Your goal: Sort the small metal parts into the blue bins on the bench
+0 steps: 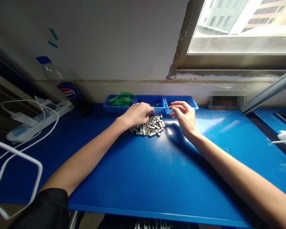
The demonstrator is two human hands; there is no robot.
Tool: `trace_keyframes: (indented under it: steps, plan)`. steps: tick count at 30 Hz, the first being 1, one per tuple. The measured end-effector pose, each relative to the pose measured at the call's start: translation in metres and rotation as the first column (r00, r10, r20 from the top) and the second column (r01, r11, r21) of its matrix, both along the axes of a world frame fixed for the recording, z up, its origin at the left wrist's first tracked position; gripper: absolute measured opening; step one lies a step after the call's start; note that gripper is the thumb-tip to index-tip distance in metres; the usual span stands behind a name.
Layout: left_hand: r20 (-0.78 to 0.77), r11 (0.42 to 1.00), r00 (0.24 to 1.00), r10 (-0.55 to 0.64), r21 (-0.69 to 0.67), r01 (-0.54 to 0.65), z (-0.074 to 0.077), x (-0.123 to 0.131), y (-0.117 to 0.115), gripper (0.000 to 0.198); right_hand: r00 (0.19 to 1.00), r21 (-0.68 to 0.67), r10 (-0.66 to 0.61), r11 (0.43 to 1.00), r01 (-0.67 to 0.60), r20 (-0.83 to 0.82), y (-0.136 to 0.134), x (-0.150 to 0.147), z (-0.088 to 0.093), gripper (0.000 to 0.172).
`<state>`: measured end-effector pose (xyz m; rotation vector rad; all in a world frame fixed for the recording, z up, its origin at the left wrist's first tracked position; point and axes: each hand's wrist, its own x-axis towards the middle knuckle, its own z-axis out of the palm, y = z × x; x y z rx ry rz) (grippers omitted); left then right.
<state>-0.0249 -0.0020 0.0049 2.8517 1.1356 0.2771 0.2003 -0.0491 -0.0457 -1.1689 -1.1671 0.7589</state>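
Note:
A pile of small silver metal pieces with dark and brassy thin parts (154,126) lies on the blue table in front of the bins. My left hand (138,114) is over the back left of this pile, fingers curled down and closed; its fingertips are partly hidden, and I cannot make out what they hold. My right hand (184,117) is raised at the front of the right blue bin (192,102), its thumb and index finger brought together in a pinch. Something small and dark shows by those fingertips, too small to name.
The middle blue bin (149,98) has a few small pieces inside; the left bin (107,107) contains green plastic packets (121,100). A Pepsi bottle (69,90) stands at the back left, near a white power strip (41,121) and loose white cables (39,168). A window is at right.

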Motion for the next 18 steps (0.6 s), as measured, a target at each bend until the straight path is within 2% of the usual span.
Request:
trace_keyframes:
  steps: [4, 9, 13, 18]
  plan:
    - [0.269, 0.995, 0.962, -0.056, -0.068, 0.077, 0.005, -0.004, 0.006, 0.036, 1.0, -0.006, 0.012, 1.0, -0.011, 0.006, 0.001, 0.0, -0.001, 0.016]
    - [0.563, 0.948, 0.826, -0.017, -0.254, 0.193, 0.007, -0.001, 0.002, 0.032, 0.994, -0.015, 0.105, 0.994, -0.105, 0.012, -0.003, -0.004, 0.003, 0.016]
    - [0.659, 0.879, 0.749, 0.069, -0.395, 0.266, 0.007, 0.004, -0.002, 0.029, 0.985, -0.027, 0.168, 0.985, -0.168, 0.024, -0.006, -0.007, 0.006, 0.016]
    - [0.688, 0.855, 0.699, 0.193, -0.468, 0.224, 0.012, 0.006, -0.005, 0.033, 0.964, -0.052, 0.265, 0.963, -0.265, 0.008, -0.008, -0.007, 0.007, 0.019]
